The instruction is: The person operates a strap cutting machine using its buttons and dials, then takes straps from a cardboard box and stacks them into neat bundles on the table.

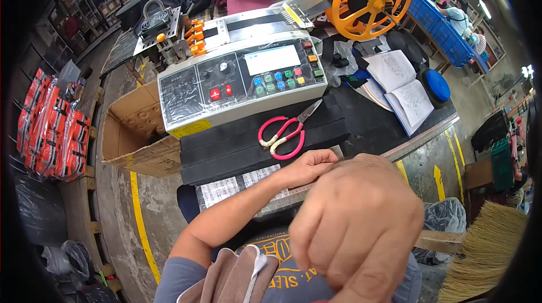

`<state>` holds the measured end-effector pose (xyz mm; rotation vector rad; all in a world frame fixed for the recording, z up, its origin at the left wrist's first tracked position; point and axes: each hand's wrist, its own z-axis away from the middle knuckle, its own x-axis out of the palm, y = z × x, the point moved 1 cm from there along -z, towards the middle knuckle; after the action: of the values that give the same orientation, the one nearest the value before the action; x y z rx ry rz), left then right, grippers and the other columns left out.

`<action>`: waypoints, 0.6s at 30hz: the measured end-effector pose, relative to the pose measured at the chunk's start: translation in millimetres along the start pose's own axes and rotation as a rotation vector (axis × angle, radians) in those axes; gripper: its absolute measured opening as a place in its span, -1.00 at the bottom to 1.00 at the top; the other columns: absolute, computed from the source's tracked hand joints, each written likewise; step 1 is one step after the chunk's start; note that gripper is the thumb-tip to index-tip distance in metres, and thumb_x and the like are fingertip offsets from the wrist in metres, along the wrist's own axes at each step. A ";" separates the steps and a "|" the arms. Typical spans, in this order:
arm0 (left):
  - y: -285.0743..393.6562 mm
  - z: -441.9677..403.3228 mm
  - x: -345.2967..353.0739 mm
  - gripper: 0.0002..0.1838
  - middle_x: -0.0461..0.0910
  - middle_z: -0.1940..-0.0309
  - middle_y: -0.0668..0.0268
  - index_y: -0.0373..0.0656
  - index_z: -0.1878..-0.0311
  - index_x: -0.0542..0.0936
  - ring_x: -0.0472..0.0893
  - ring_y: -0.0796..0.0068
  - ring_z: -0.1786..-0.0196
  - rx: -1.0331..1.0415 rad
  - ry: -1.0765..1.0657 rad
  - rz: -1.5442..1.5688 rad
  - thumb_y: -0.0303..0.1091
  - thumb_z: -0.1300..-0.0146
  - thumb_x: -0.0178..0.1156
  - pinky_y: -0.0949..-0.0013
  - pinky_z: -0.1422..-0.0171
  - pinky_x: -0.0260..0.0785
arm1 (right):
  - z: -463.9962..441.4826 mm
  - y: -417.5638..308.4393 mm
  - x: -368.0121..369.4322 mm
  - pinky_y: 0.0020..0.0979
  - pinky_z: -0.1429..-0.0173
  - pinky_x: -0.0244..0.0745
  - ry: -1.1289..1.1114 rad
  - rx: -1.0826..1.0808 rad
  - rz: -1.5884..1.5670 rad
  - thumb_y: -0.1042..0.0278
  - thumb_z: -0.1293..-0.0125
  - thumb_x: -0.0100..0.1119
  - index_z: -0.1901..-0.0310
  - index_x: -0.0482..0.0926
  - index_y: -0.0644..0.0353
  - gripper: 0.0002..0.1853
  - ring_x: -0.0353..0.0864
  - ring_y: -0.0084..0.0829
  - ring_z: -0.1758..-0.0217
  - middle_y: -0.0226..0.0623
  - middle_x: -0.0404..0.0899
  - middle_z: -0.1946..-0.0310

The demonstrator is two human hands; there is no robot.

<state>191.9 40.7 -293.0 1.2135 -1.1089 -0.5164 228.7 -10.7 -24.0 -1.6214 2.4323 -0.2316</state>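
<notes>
My right hand (361, 221) is raised close to the camera, its fingers curled into a closed grip. Whatever it may hold is hidden. Behind it, my left hand (309, 168) rests at the table's front edge with its fingers bent together; the right hand covers part of it, and anything in its fingers is not visible. Just beyond the left hand lies a pair of scissors (298, 125) with pink handles, partly wrapped in whitish tape, on a black padded strip (226, 153). Printed paper sheets (237, 186) lie under the left forearm.
A strip-cutting machine with a control panel (243, 74) stands behind the scissors. An orange reel (370, 1) is at the back right, near an open notebook (401, 88) and a blue-topped roll (436, 85). A cardboard box (135, 133) sits left; a broom (485, 258) is at right.
</notes>
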 end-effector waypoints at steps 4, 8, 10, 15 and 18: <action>2.1 -0.1 1.9 -0.86 0.65 0.13 0.50 -0.19 -0.04 0.61 0.56 0.75 0.07 0.026 -0.003 0.015 -0.34 -0.60 0.19 0.51 -0.02 0.47 | -5.4 -4.6 -5.4 -0.36 0.37 0.52 -0.052 -0.006 -0.113 0.22 -0.53 0.30 0.11 0.70 0.71 -0.53 0.52 -0.37 0.62 -0.16 0.63 0.55; 11.7 3.0 4.1 -0.86 0.65 0.13 0.50 -0.18 -0.05 0.61 0.56 0.75 0.07 -0.005 -0.002 0.030 -0.35 -0.61 0.17 0.50 -0.03 0.47 | -10.8 -22.8 -20.2 -0.10 0.12 0.66 -0.219 0.258 -0.167 0.34 -0.43 0.27 0.24 0.68 0.48 -0.72 0.55 -0.28 0.51 -0.09 0.64 0.41; 17.6 5.2 9.1 -0.86 0.66 0.13 0.50 -0.19 -0.05 0.61 0.57 0.74 0.06 -0.014 0.013 0.081 -0.35 -0.61 0.17 0.50 -0.04 0.47 | -8.2 -20.8 -18.9 -0.20 0.16 0.60 -0.197 0.233 -0.166 0.24 -0.50 0.25 0.20 0.68 0.42 -0.68 0.57 -0.31 0.48 -0.14 0.67 0.36; 11.0 5.1 2.3 -0.85 0.68 0.10 0.47 -0.20 -0.06 0.60 0.58 0.74 0.04 -0.009 -0.015 0.094 -0.33 -0.63 0.16 0.49 -0.09 0.49 | -1.4 -5.0 1.8 -0.38 0.46 0.42 -0.011 -0.006 -0.058 0.21 -0.59 0.26 0.04 0.68 0.80 -0.46 0.53 -0.38 0.61 -0.13 0.62 0.54; 8.8 4.7 1.8 -0.84 0.68 0.09 0.46 -0.21 -0.06 0.60 0.58 0.74 0.03 0.005 -0.013 0.077 -0.33 -0.63 0.17 0.48 -0.09 0.49 | -0.1 -5.3 0.4 -0.35 0.47 0.38 -0.078 0.041 -0.032 0.20 -0.60 0.24 0.01 0.67 0.80 -0.46 0.54 -0.37 0.58 -0.10 0.62 0.51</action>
<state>186.5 39.8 -284.5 1.1685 -1.1634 -0.4637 233.2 -13.0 -22.6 -1.6217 2.3308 -0.2178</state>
